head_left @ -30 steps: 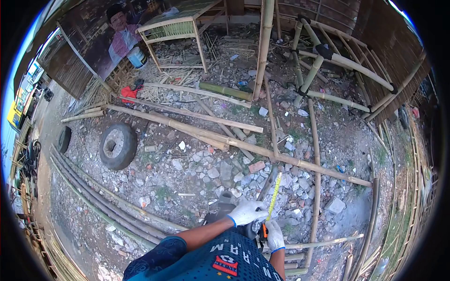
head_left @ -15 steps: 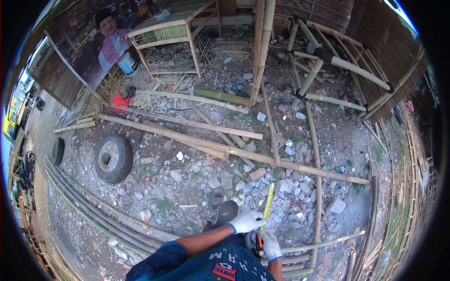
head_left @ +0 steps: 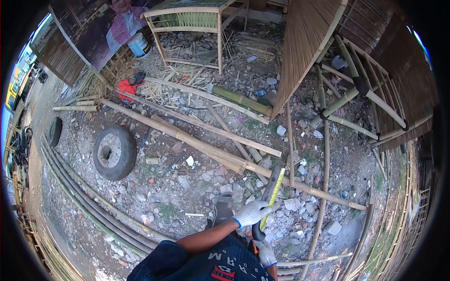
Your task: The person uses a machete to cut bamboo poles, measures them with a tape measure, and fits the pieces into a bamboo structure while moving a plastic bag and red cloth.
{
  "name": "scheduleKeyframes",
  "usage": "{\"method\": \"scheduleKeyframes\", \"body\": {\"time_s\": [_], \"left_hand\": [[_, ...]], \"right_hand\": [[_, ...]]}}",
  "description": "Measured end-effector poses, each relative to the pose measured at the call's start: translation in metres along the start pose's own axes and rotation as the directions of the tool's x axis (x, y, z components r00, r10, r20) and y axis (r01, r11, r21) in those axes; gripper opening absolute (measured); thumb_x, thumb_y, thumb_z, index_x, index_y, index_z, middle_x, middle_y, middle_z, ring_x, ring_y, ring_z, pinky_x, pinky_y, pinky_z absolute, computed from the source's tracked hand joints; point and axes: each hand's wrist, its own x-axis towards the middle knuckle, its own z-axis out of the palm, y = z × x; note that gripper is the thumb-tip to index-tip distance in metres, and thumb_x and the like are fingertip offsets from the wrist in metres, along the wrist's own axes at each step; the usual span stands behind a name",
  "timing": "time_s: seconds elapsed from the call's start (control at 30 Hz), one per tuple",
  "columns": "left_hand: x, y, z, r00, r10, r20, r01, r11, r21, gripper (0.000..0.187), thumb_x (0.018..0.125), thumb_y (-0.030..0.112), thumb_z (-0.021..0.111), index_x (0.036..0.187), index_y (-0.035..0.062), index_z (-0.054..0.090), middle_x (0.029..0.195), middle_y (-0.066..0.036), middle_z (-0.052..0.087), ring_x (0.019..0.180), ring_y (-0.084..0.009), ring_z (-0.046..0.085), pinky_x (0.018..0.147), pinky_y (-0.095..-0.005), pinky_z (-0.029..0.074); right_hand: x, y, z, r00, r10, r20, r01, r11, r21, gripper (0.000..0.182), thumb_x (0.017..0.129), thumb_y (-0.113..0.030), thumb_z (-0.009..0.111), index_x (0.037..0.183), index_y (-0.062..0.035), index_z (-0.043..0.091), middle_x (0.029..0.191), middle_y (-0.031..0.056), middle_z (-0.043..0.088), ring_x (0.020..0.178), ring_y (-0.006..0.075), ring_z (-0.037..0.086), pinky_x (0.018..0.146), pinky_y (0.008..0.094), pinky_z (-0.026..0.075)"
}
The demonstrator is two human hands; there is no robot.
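My left hand (head_left: 253, 213), in a white glove, is closed with its fingertips at the yellow blade of a tape measure (head_left: 277, 186). The blade runs out over the rubble towards a long bamboo pole. Lower down, my right hand (head_left: 267, 255), also gloved, is closed around the tape's orange and black case (head_left: 254, 247), which is partly hidden. Beside the blade lies a long dark piece (head_left: 269, 189), passing behind my left fingers. A rounded black end (head_left: 257, 232) shows below those fingers.
A long bamboo pole (head_left: 206, 149) crosses the ground ahead. A tyre (head_left: 129, 159) lies to the left near several dark poles (head_left: 93, 196). A bamboo table (head_left: 185, 29) stands at the back; a woven panel (head_left: 304, 42) and bamboo frame (head_left: 347, 100) rise at right. Broken stone covers the ground.
My view has shifted. My left hand has moved up and forward along the tape, away from my right hand. More of the dark piece beside the blade now shows. My right hand keeps the case.
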Motion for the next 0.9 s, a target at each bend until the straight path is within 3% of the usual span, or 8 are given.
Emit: {"method": "scheduleKeyframes", "body": {"time_s": [0.03,0.07,0.17,0.33,0.47,0.73,0.83,0.9], "left_hand": [[0.0,0.004,-0.02,0.999,-0.013,-0.045,0.013,1.0,-0.005,0.04,0.101,0.043,0.058,0.107,0.0056,0.071,0.094,-0.024,0.07,0.088,-0.0444,0.068,0.079,-0.0499,0.052],[0.009,-0.011,-0.026,0.998,0.0,-0.058,0.001,1.0,0.026,0.043,0.103,0.053,0.053,0.109,0.0167,0.076,0.089,-0.015,0.075,0.078,-0.034,0.072,0.071,-0.0463,0.053],[0.002,-0.002,-0.069,0.987,-0.079,-0.141,0.081,0.997,0.012,0.044,0.103,0.054,0.053,0.109,0.0158,0.075,0.088,-0.014,0.074,0.077,-0.034,0.072,0.071,-0.045,0.053],[-0.008,-0.043,-0.1,0.992,-0.01,-0.124,-0.006,0.992,-0.129,0.032,0.099,0.04,0.065,0.114,0.0133,0.075,0.096,-0.014,0.073,0.09,-0.0309,0.071,0.081,-0.0422,0.054],[-0.024,-0.07,-0.105,0.961,0.087,-0.262,-0.105,0.993,-0.055,0.028,0.099,0.034,0.065,0.117,0.0129,0.073,0.109,-0.014,0.072,0.099,-0.0328,0.071,0.085,-0.0431,0.054],[-0.033,-0.086,-0.11,0.961,0.02,-0.274,-0.066,0.985,-0.158,0.027,0.103,0.024,0.059,0.123,0.0071,0.065,0.117,-0.015,0.07,0.108,-0.0352,0.068,0.093,-0.043,0.053],[-0.033,-0.079,-0.121,0.948,0.015,-0.319,-0.083,0.976,-0.201,0.027,0.104,0.025,0.059,0.123,0.0069,0.065,0.118,-0.015,0.071,0.108,-0.0351,0.069,0.093,-0.0419,0.053],[-0.031,-0.084,-0.128,0.958,-0.031,-0.286,-0.039,0.971,-0.237,0.028,0.103,0.025,0.06,0.123,0.0065,0.065,0.118,-0.016,0.071,0.108,-0.0356,0.069,0.094,-0.042,0.053]], "right_hand": [[0.002,-0.013,0.012,0.999,0.017,0.028,-0.018,1.0,0.01,0.028,0.103,-0.024,0.059,0.118,-0.0026,0.07,0.105,0.0056,0.07,0.099,0.0145,0.06,0.091,0.0285,0.046],[0.0,-0.032,0.023,0.999,0.04,0.012,-0.039,0.997,-0.063,0.029,0.103,-0.025,0.06,0.118,-0.003,0.07,0.106,0.0041,0.07,0.099,0.0141,0.06,0.09,0.0287,0.046],[0.018,-0.048,0.043,1.0,0.015,0.004,-0.015,0.996,-0.089,0.03,0.104,-0.023,0.063,0.126,-0.0032,0.07,0.112,0.0037,0.072,0.098,0.0125,0.063,0.086,0.0287,0.05],[0.05,-0.071,0.068,0.995,0.093,0.039,-0.093,0.996,-0.014,0.024,0.103,-0.021,0.063,0.121,-0.0063,0.069,0.1,0.0049,0.071,0.078,0.0159,0.068,0.065,0.0305,0.056],[0.054,-0.122,0.096,0.988,0.129,0.079,-0.148,0.936,0.319,0.014,0.104,-0.019,0.06,0.108,-0.0076,0.066,0.091,0.0047,0.067,0.078,0.019,0.068,0.07,0.0363,0.059],[0.074,-0.149,0.101,0.985,0.128,0.113,-0.159,0.928,0.337,0.014,0.102,-0.021,0.06,0.105,-0.0072,0.061,0.094,0.0066,0.065,0.085,0.0224,0.067,0.072,0.0367,0.057],[0.082,-0.139,0.1,0.995,0.032,0.095,-0.054,0.971,0.235,0.022,0.104,-0.024,0.054,0.114,-0.0051,0.06,0.094,0.0109,0.067,0.076,0.0231,0.067,0.062,0.0399,0.057],[0.1,-0.107,0.087,0.962,-0.189,0.197,0.182,0.982,0.053,0.023,0.105,-0.026,0.054,0.115,-0.0062,0.061,0.096,0.0113,0.067,0.081,0.0244,0.067,0.065,0.0426,0.058]]}}
